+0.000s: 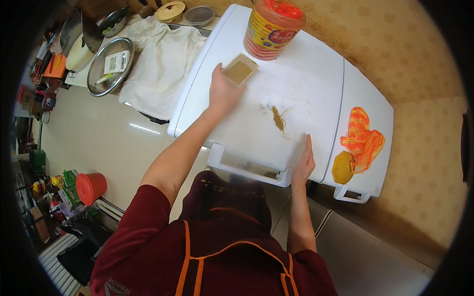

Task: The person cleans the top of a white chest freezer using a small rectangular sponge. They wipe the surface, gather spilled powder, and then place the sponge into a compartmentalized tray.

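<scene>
My left hand (226, 94) grips a small rectangular container (244, 69) with brown powder inside, above the far left part of a white freezer lid (237, 125). A narrow heap of brown powder (278, 118) lies on that lid, with thin smears around it. My right hand (304, 164) is empty, seen edge-on with its fingers extended, near the lid's front edge and right of the white handle (251, 172). Whether it touches the lid is unclear. Behind the powder stands a large plastic jar (272, 33) with a red bag in its top.
An orange striped plastic bag (363, 142) and a yellow lid (343, 167) lie on the right section. To the left are a white cloth (163, 66) and a metal bowl (127, 70) holding a grater (117, 62). A red bucket (90, 188) stands lower left. Patterned wall (418, 148) bounds the right.
</scene>
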Tool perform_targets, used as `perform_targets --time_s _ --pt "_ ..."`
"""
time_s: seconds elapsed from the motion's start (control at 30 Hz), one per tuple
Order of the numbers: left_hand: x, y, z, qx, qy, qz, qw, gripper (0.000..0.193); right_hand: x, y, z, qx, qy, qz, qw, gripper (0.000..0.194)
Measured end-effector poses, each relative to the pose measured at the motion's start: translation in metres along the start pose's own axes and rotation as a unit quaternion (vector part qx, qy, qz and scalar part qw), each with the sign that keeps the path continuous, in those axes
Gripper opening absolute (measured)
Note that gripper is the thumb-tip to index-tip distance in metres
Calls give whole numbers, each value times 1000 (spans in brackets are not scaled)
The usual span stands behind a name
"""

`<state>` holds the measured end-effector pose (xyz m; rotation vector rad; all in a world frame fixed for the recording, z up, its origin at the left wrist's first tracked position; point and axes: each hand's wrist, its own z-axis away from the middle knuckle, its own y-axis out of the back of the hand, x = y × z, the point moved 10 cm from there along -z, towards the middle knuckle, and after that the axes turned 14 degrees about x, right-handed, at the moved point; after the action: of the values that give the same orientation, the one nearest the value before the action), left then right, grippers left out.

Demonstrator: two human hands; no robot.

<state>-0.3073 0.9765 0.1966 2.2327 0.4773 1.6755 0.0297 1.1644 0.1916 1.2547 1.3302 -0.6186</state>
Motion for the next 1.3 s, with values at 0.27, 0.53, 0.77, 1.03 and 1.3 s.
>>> perform_targets --time_s 0.27,0.53,0.77,1.03,1.3 --pt "0 39 4 -111 35 87 989 75 -6 -12 -3 -1 29 23 999 45" --pt "14 113 114 -327 111 156 925 75 -93 -48 29 -208 106 -3 972 76" --pt "42 129 177 -442 57 179 877 79 -144 -73 124 -356 209 87 907 101" --pt "-12 158 241 -439 160 351 812 84 -113 -30 189 -260 161 134 943 90" --pt "-71 94 381 -402 652 530 364 64 -53 -23 219 -194 107 154 963 80"
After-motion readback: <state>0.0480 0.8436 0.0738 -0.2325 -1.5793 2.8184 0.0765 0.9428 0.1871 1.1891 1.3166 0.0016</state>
